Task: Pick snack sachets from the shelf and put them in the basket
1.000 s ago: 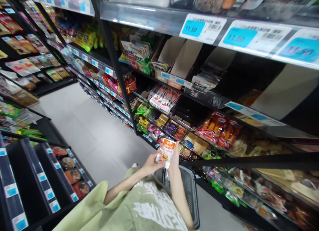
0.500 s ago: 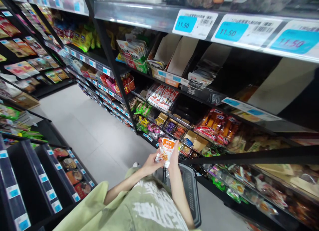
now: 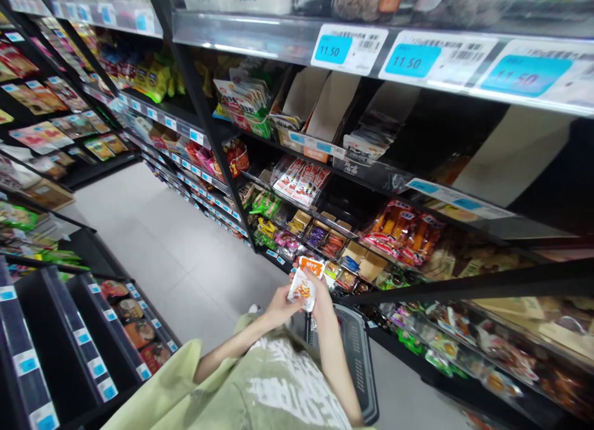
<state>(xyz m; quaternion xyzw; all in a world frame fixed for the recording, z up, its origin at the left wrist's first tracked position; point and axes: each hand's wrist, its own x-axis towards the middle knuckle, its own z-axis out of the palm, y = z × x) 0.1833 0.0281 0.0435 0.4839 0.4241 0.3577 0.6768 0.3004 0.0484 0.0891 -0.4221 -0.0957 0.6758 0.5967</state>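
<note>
Between my two hands is a small white and orange snack packet point(image 3: 304, 286), held in front of my body with its printed face up. My left hand point(image 3: 282, 305) grips its lower left edge, thumb on the front. My right hand point(image 3: 321, 294) closes on the right side, with its thumb lying across the printed front. Part of the packet is covered by the fingers. Below my right forearm stands a dark grey shopping basket point(image 3: 359, 362), partly hidden by the arm.
Snack shelving runs along the right, with price labels point(image 3: 350, 49) on its upper edge. Red sausage packs point(image 3: 403, 232) and white-red packets point(image 3: 301, 181) lie on lower shelves. A black slotted rack point(image 3: 60, 337) stands at left. Grey floor point(image 3: 162, 244) lies between.
My right thumb has moved from the packet's right edge across its front. The packet tilts slightly differently, and the view has shifted a little.
</note>
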